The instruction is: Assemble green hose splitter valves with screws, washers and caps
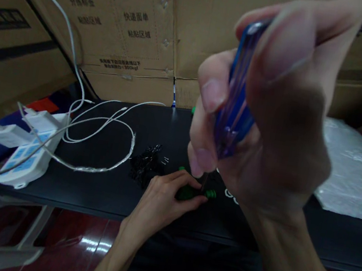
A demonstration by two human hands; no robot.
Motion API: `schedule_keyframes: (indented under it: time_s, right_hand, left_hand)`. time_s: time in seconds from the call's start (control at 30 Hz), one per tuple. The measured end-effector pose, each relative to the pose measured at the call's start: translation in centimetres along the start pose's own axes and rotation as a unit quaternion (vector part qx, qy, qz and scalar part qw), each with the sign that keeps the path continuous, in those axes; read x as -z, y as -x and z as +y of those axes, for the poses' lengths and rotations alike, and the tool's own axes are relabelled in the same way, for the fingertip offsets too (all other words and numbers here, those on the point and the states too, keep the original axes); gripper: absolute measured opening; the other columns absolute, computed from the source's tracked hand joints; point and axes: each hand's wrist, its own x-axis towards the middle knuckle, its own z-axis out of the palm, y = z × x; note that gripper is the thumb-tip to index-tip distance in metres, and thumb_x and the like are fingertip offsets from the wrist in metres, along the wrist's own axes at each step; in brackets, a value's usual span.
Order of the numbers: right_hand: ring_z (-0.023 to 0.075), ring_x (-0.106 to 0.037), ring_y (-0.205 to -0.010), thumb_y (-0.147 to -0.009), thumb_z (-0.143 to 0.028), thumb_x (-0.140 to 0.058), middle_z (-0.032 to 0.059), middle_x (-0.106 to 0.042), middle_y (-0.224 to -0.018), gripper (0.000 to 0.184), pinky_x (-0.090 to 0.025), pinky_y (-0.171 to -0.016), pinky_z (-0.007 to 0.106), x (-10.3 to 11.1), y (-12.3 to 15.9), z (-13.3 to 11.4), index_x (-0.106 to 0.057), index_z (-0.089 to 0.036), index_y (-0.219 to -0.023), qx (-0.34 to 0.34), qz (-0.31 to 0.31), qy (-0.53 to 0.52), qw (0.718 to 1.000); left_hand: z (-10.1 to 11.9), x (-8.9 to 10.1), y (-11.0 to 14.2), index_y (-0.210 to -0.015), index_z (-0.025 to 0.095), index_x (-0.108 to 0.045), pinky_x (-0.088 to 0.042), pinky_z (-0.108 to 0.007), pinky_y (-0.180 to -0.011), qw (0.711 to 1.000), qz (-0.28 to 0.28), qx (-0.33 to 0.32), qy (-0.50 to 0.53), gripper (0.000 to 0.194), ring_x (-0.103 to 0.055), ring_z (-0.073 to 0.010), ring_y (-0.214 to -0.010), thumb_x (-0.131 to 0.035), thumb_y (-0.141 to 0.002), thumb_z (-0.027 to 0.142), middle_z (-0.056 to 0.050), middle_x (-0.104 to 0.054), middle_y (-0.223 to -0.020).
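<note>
Close to the camera, my right hand [278,91] is wrapped around the see-through blue handle of a screwdriver [240,90]. Its thin dark shaft points down toward a small green plastic part [187,193] on the black table. My left hand [167,198] pinches that green part between thumb and fingers, low against the tabletop. Much of the part is hidden by the fingers, and I cannot tell whether the screwdriver's tip touches it. Left of this hand lie a heap of small black pieces [147,162] and several tiny screws [165,160]. Small white rings [231,196] lie beside my right wrist.
A white power strip [30,156] with plugged-in chargers stands at the left, and white cables [92,169] loop across the table [88,194]. Cardboard boxes [122,47] wall off the back. Clear plastic wrap [356,169] lies at the right. A stool [4,235] stands below left.
</note>
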Motion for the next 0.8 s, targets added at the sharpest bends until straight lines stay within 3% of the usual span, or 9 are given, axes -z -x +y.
schedule_keyframes:
  time_s: [0.17, 0.27, 0.47, 0.53, 0.6, 0.63, 0.67, 0.73, 0.8]
  right_hand:
    - [0.008, -0.023, -0.04, -0.089, -0.067, -0.052, -0.0096, -0.033, -0.059, 0.042, -0.019, -0.031, 0.02, 0.9, 0.0, -0.8, -0.035, -0.028, -0.088, -0.015, -0.083, 0.097, 0.992]
    - [0.0094, -0.032, -0.045, -0.088, -0.067, -0.052, -0.0062, -0.039, -0.062, 0.04, -0.025, -0.035, 0.022, 1.4, -0.1, -1.1, -0.046, -0.027, -0.089, 0.03, -0.138, 0.116, 0.983]
    - [0.0094, -0.045, -0.047, -0.086, -0.07, -0.055, -0.0066, -0.046, -0.066, 0.043, -0.043, -0.038, 0.02, 0.9, 0.0, -0.9, -0.055, -0.029, -0.098, 0.097, -0.059, 0.148, 0.982]
    - [0.0082, -0.051, -0.049, -0.091, -0.069, -0.047, -0.0074, -0.048, -0.072, 0.043, -0.048, -0.044, 0.021, 0.7, -0.4, -1.9, -0.053, -0.029, -0.106, 0.005, -0.063, 0.128, 0.99]
    - [0.0075, -0.058, -0.053, -0.095, -0.071, -0.031, -0.0088, -0.049, -0.078, 0.045, -0.054, -0.054, 0.024, 0.3, -0.9, -3.0, -0.048, -0.033, -0.114, -0.207, -0.068, 0.108, 0.97]
    - [0.0082, -0.059, -0.051, -0.096, -0.071, -0.025, -0.0085, -0.049, -0.078, 0.049, -0.054, -0.051, 0.025, -0.1, -1.0, -3.3, -0.047, -0.032, -0.116, -0.252, -0.028, 0.104, 0.962]
    - [0.0095, -0.06, -0.054, -0.095, -0.073, -0.024, -0.0076, -0.049, -0.079, 0.051, -0.055, -0.052, 0.026, -0.5, -1.0, -3.5, -0.047, -0.034, -0.118, -0.279, -0.036, 0.091, 0.955]
    - [0.0098, -0.054, -0.051, -0.098, -0.071, -0.03, -0.0034, -0.051, -0.082, 0.049, -0.048, -0.041, 0.023, -1.4, -0.8, -2.8, -0.052, -0.032, -0.119, -0.074, 0.023, 0.141, 0.987]
    - [0.0079, -0.04, -0.044, -0.099, -0.067, -0.038, -0.0019, -0.053, -0.088, 0.044, -0.039, -0.032, 0.023, -2.0, -0.3, -1.4, -0.054, -0.033, -0.121, 0.139, 0.07, 0.21, 0.965]
  left_hand:
    - [0.0, 0.0, 0.0, -0.096, 0.022, -0.069, -0.048, -0.026, -0.071, 1.0, 0.003, 0.006, 0.003, 0.015, -0.069, -0.0144, -0.079, -0.078, -0.087, 0.03, 0.004, -0.073, -0.095]
    - [-0.1, -0.1, -0.1, -0.097, 0.022, -0.069, -0.048, -0.026, -0.069, 1.0, 0.006, 0.009, 0.004, 0.016, -0.068, -0.0142, -0.078, -0.078, -0.087, 0.032, 0.004, -0.073, -0.095]
    - [0.0, 0.0, -0.1, -0.096, 0.022, -0.07, -0.049, -0.027, -0.073, 1.0, 0.007, 0.008, 0.011, 0.015, -0.068, -0.0141, -0.078, -0.078, -0.087, 0.03, 0.003, -0.073, -0.094]
    - [0.1, 0.1, -0.1, -0.096, 0.022, -0.071, -0.05, -0.027, -0.075, 1.0, 0.005, 0.008, 0.013, 0.015, -0.069, -0.0148, -0.08, -0.078, -0.087, 0.031, 0.003, -0.074, -0.095]
    - [0.0, 0.1, -0.2, -0.097, 0.021, -0.072, -0.051, -0.027, -0.076, 1.0, 0.002, 0.006, 0.015, 0.014, -0.07, -0.0157, -0.082, -0.077, -0.088, 0.03, 0.002, -0.074, -0.096]
    - [0.0, 0.0, -0.2, -0.098, 0.021, -0.072, -0.051, -0.027, -0.076, 1.0, 0.004, 0.005, 0.013, 0.014, -0.07, -0.0159, -0.082, -0.077, -0.087, 0.03, 0.002, -0.075, -0.096]
    - [-0.1, 0.0, -0.1, -0.097, 0.022, -0.073, -0.052, -0.027, -0.075, 1.0, 0.008, 0.003, 0.011, 0.015, -0.07, -0.016, -0.081, -0.078, -0.087, 0.03, 0.002, -0.075, -0.095]
    - [-0.2, -0.1, -0.1, -0.097, 0.022, -0.074, -0.052, -0.027, -0.074, 1.0, 0.017, 0.003, 0.007, 0.015, -0.07, -0.0158, -0.077, -0.079, -0.086, 0.031, 0.002, -0.076, -0.093]
    - [-0.3, -0.1, 0.0, -0.097, 0.022, -0.075, -0.052, -0.027, -0.073, 1.0, 0.022, 0.004, 0.003, 0.016, -0.07, -0.0159, -0.074, -0.079, -0.085, 0.031, 0.002, -0.076, -0.094]
